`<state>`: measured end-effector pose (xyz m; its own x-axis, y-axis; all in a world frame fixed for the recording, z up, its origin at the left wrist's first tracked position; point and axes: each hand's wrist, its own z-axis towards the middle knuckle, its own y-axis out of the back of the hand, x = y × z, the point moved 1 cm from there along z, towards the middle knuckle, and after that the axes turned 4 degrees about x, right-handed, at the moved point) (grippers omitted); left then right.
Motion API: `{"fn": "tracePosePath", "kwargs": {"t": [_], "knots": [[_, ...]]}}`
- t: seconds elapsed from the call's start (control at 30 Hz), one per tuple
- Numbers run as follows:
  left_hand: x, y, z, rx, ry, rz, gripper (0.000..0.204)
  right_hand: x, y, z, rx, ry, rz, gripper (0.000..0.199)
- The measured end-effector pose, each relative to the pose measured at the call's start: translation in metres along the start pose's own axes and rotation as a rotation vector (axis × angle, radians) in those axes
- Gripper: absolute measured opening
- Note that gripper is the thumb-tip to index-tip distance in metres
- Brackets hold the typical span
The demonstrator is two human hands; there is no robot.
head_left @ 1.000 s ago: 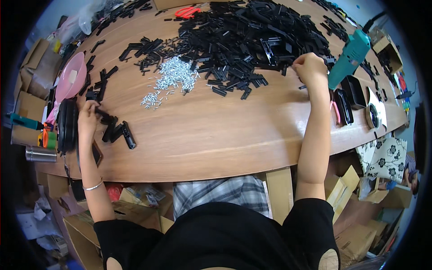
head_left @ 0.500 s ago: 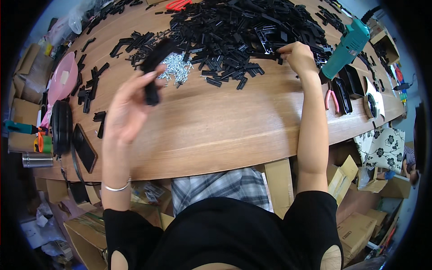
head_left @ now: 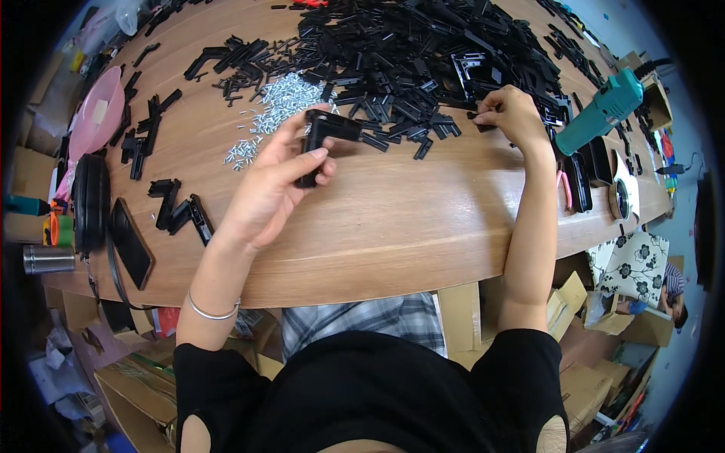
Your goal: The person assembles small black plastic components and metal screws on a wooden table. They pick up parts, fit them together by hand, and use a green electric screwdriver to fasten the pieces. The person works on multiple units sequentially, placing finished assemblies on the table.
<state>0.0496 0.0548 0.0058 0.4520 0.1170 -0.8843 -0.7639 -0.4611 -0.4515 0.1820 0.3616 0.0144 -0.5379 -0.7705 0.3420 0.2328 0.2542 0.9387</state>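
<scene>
My left hand is closed around a black L-shaped, pistol-like plastic piece, raised above the table beside the screws. Its thumb presses the short upright part, while the longer arm points right. At the near right edge of the heap, my right hand pinches a small dark piece between thumb and fingers; its exact kind is too small to tell. A pile of small silver screws lies just beyond my left hand. The large heap of black plastic parts spreads behind both hands.
A teal electric screwdriver stands tilted at right, near pink-handled pliers and black trays. Several pistol-shaped pieces lie left. Beyond them are a phone, a black case, a pink bowl and a metal cup.
My left hand has moved right with the black piece and turned it, so its long arm points right. My right hand has drawn slightly back from the heap. The view has shifted a little.
</scene>
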Motion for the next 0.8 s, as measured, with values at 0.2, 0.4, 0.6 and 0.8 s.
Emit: {"fn": "tracePosePath", "kwargs": {"t": [0.2, 0.4, 0.6, 0.8], "knots": [[-0.004, -0.009, -0.006, -0.102, -0.005, 0.097, 0.046, 0.007, 0.009, -0.003, -0.147, -0.086, 0.046, 0.014], [0.003, -0.003, -0.002, -0.010, -0.038, 0.158, 0.030, 0.035, 0.016, -0.015, -0.220, 0.019, 0.500, 0.011], [0.017, -0.010, -0.004, 0.023, -0.146, 0.258, 0.029, 0.113, -0.013, -0.055, 0.052, 0.433, 1.000, 0.015], [0.016, -0.012, -0.007, 0.064, -0.119, 0.319, 0.027, 0.132, -0.028, -0.059, -0.079, 0.881, 0.474, 0.015]]}}
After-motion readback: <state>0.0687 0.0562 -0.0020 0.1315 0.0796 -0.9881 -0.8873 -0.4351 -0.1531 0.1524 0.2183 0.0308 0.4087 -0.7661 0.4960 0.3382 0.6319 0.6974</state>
